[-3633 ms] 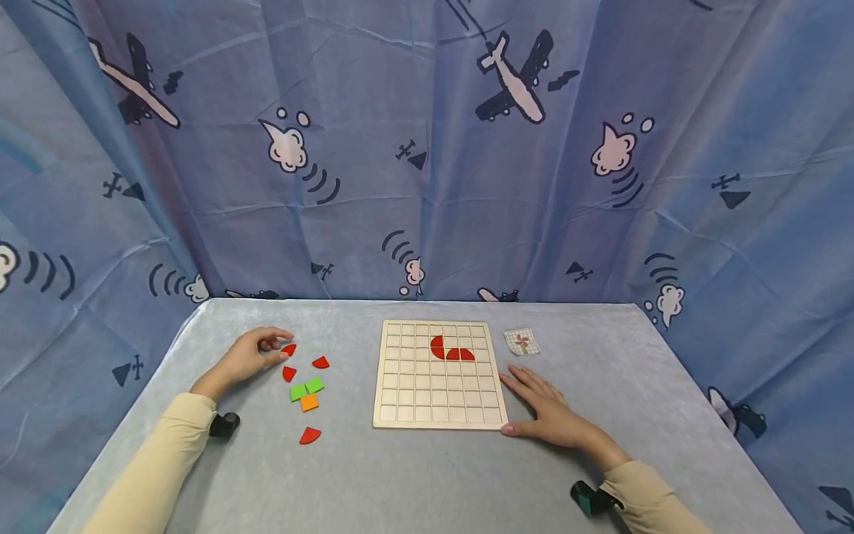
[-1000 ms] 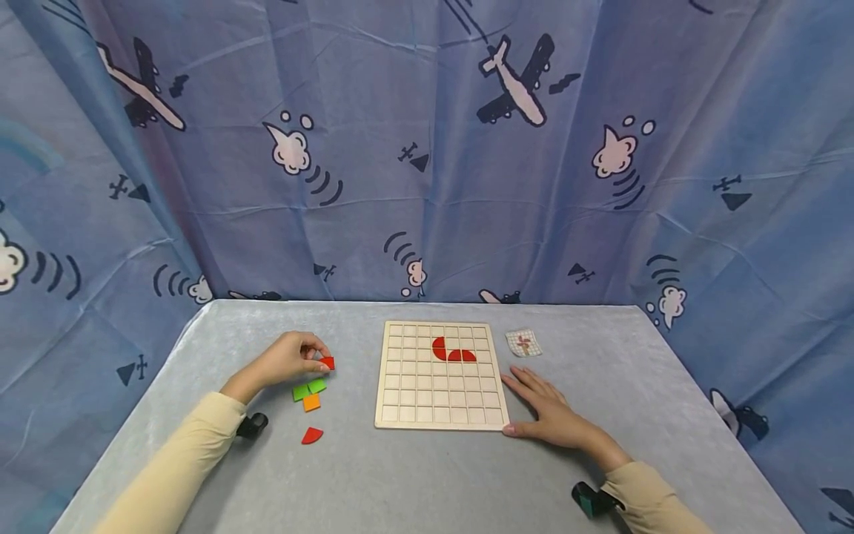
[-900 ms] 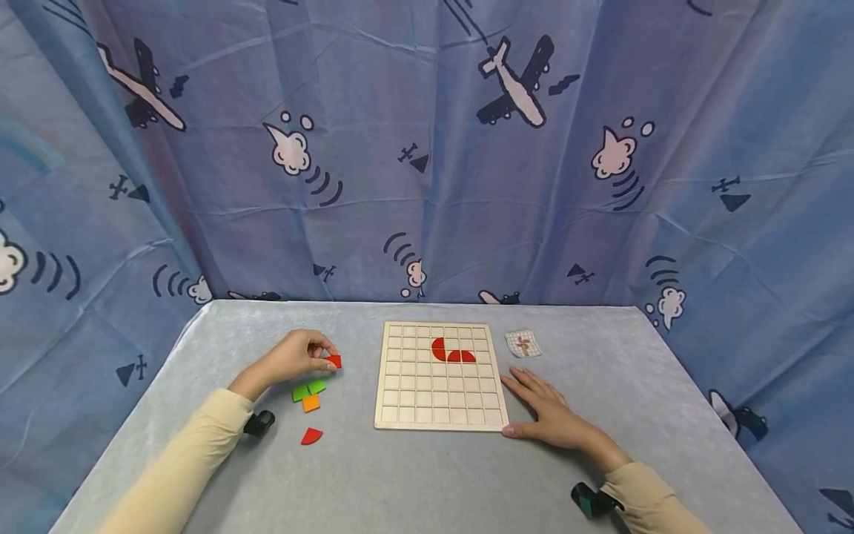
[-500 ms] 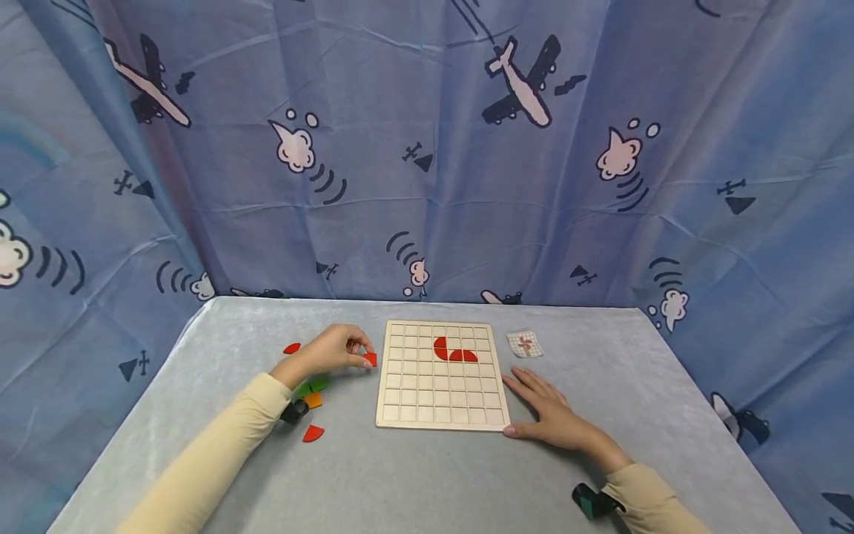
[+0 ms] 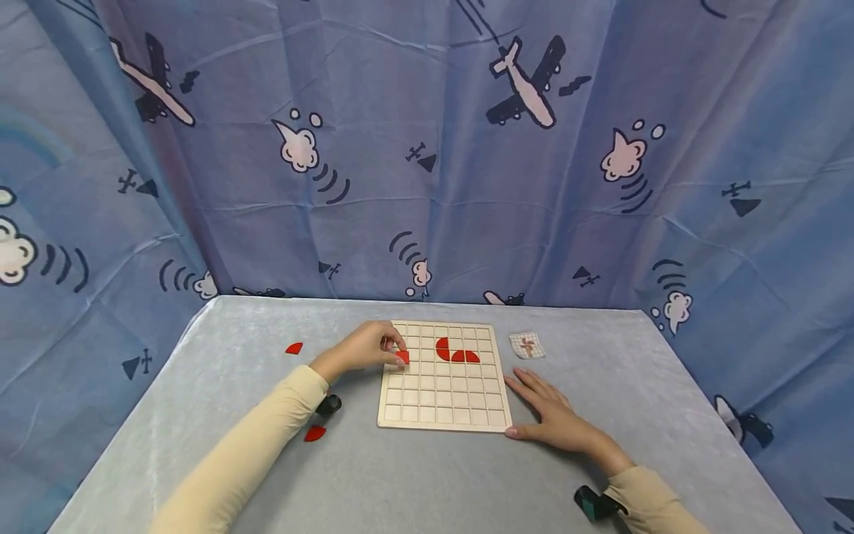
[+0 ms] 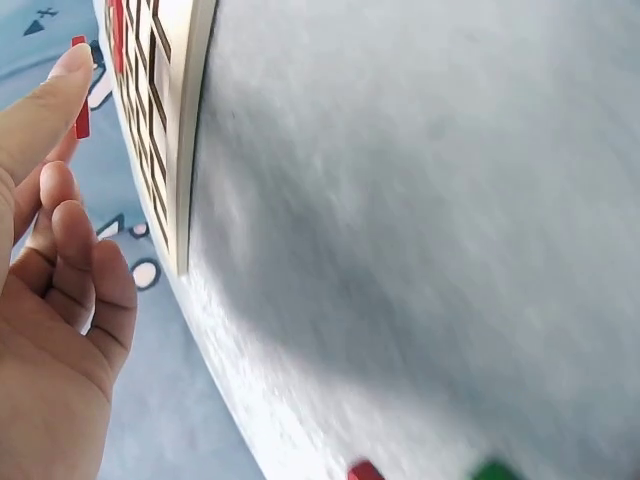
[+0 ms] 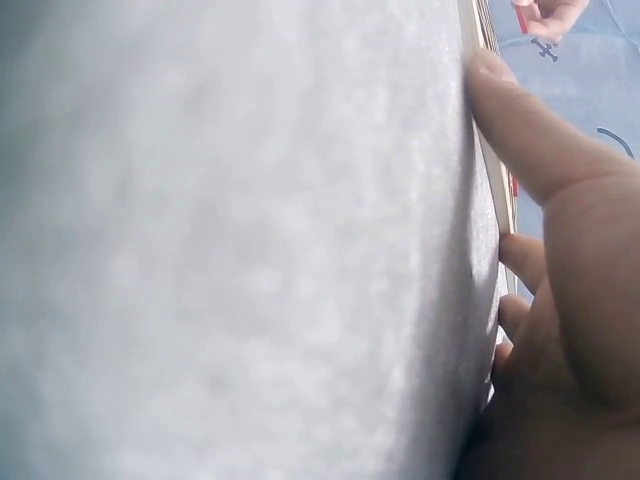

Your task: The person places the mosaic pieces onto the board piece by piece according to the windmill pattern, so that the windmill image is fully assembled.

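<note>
Pinching a small red piece (image 5: 403,357) between thumb and fingertip, the left hand (image 5: 365,347) holds it raised over the left columns of a wooden grid board (image 5: 440,400) on the grey counter (image 5: 434,475). In the left wrist view the piece appears edge-on, its middle covered by the thumb, so its full outline cannot be read. The right hand (image 5: 548,411) grasps nothing: its fingers lie spread along the board's right side, the thumb touching the edge at the near corner. Red inlaid pieces (image 5: 443,349) occupy cells in the board's far half; their seams are faint. A printed grid card (image 5: 527,345) lies beyond the right hand, its reddish figure too small to make out. One red quarter-circle (image 5: 293,348) rests at the far left; a nearer red quarter-circle (image 5: 315,433) is partly hidden beneath the black wrist camera (image 5: 329,406). A green piece (image 6: 493,470) shows only as a blurred tip, cut off by the left wrist view's lower border.
</note>
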A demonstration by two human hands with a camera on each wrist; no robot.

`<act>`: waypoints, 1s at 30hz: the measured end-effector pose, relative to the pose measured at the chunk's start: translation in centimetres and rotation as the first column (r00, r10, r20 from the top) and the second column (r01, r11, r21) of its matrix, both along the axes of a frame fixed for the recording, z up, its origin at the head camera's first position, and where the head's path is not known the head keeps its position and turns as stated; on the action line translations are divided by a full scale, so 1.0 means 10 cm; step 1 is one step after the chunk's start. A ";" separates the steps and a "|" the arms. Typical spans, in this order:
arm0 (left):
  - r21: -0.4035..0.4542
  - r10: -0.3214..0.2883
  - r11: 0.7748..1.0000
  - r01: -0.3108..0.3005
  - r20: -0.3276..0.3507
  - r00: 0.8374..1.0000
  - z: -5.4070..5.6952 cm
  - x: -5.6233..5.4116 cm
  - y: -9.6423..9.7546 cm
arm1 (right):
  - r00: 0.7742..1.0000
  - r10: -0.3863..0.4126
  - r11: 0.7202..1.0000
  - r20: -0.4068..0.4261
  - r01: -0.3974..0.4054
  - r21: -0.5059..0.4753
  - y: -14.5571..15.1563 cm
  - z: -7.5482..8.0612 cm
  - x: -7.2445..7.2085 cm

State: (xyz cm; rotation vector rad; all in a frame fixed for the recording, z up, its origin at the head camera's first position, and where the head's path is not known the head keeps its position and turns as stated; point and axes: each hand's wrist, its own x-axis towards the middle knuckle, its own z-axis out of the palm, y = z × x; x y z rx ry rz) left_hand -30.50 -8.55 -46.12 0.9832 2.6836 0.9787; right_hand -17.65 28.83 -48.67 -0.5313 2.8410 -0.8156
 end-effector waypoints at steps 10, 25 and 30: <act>-0.003 -0.054 0.999 0.054 -0.018 0.998 -0.05 -0.03 0.27 | 1.000 -0.002 1.000 -0.001 0.002 -0.005 -0.01 0.01 0.02; -0.007 -0.093 0.996 0.093 -0.051 0.994 -0.14 -0.03 0.43 | 1.000 0.000 1.000 -0.006 0.000 0.003 0.01 0.00 0.01; -0.032 -0.089 0.996 0.088 -0.047 0.995 -0.16 -0.03 0.45 | 1.000 0.001 1.000 -0.001 -0.001 0.008 0.01 0.00 0.00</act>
